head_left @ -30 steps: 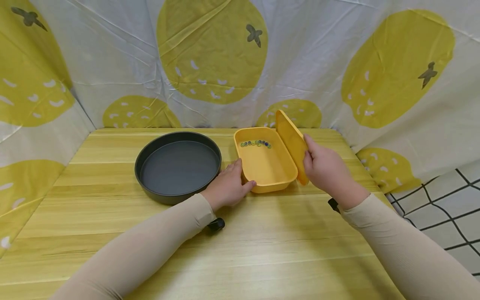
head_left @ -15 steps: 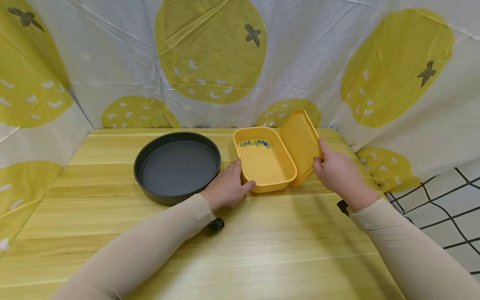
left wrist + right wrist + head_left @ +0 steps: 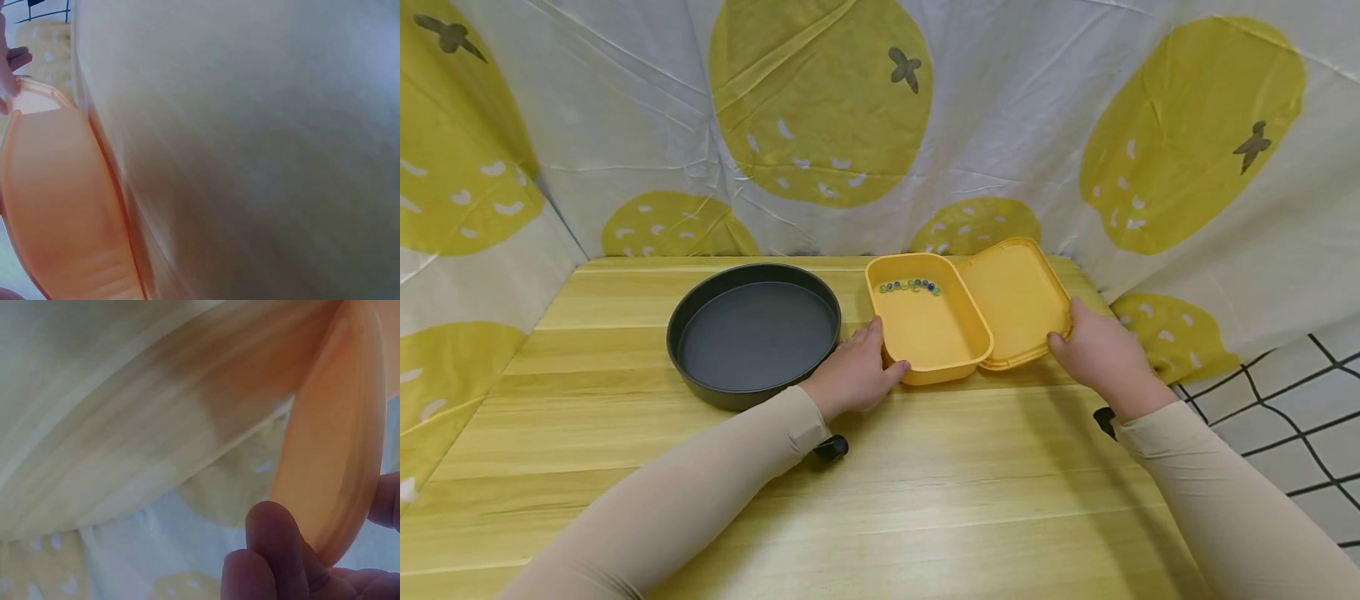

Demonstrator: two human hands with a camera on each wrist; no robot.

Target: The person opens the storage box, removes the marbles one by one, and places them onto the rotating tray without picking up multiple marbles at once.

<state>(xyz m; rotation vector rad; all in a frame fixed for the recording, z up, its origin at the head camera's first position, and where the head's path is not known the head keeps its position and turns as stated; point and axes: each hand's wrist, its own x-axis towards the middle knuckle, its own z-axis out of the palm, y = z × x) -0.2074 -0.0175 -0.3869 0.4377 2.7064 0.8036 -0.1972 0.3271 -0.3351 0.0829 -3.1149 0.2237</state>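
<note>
A yellow plastic box, lidless on top, stands on the table with a row of small green and blue glass marbles at its far end. My left hand holds its near left corner, fingers along the left wall and thumb at the near rim. To the right, my right hand pinches the right edge of the yellow lid, which leans outward, inner face up, beside the box. In the right wrist view the lid sits between thumb and fingers. The left wrist view shows the box's outer wall.
Left of the box is a dark grey round pan, close to my left hand. A black piece shows beneath my left wrist. Behind the wooden table hangs a white curtain with yellow fruit prints.
My right hand has swung the lid from nearly upright to a low outward tilt, moving right and slightly down. The box, marbles and left hand have stayed in place.
</note>
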